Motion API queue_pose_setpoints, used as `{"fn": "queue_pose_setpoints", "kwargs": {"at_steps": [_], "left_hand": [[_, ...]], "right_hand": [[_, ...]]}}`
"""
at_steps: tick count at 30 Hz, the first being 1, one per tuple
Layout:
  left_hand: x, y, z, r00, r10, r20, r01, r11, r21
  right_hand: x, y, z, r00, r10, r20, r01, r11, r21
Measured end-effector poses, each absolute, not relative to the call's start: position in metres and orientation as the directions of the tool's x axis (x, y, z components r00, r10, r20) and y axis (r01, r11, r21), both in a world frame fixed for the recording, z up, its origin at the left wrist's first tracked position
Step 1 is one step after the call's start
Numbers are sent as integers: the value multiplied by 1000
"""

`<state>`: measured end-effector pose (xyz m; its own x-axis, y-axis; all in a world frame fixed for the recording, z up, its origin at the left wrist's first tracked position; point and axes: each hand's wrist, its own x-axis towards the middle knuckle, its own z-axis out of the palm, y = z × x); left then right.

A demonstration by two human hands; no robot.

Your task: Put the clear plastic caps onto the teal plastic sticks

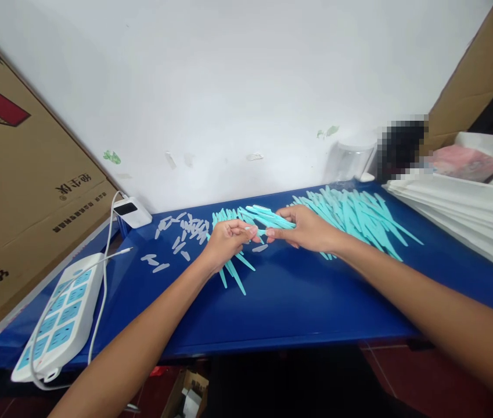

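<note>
My right hand (305, 227) is closed around a small bundle of slim turquoise eyebrow razors (267, 216), their ends pointing left. Thumb and fingertips of my left hand (233, 239) pinch the end of one razor (261, 232), which also meets my right fingertips. Beneath and behind my left hand lies a pile of turquoise razors (234, 274). A larger pile (353, 217) spreads out to the right of my right hand. Small clear plastic blade covers (194, 226) are scattered left of my left hand, and a single cover (260, 248) lies below the hands.
A white power strip (65, 313) with a cable and a white device (133, 212) are on the left, beside a large cardboard box (32, 191). At the back right stands a clear jar (354, 159). Stacked white trays (459, 203) occupy the right side of the blue table (298, 307).
</note>
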<state>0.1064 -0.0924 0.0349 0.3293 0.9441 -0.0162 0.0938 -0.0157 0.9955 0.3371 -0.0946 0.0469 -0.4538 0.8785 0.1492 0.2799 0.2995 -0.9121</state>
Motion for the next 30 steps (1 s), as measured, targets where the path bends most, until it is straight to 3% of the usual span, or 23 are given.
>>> {"fn": "queue_pose_setpoints", "kwargs": {"at_steps": [8, 11, 14, 17, 22, 30], "left_hand": [[102, -85, 34, 321, 944, -81, 35, 74, 997], [93, -83, 37, 310, 950, -29, 170, -25, 985], [88, -84, 38, 325, 931, 167, 466, -311, 828], [90, -87, 35, 382, 890, 251, 640, -450, 622], [96, -92, 29, 464, 849, 252, 702, -526, 480], [103, -96, 25, 539, 809, 236, 708, -587, 393]], "right_hand": [[346, -93, 58, -392, 918, 54, 380, 215, -900], [350, -90, 60, -328, 943, 53, 428, 199, -882], [352, -88, 60, -307, 951, 42, 467, 189, -864], [353, -88, 60, -335, 942, 11, 505, 190, -842], [352, -90, 60, -357, 934, -18, 524, 184, -832], [351, -88, 58, -393, 920, -6, 435, 180, -883]]}}
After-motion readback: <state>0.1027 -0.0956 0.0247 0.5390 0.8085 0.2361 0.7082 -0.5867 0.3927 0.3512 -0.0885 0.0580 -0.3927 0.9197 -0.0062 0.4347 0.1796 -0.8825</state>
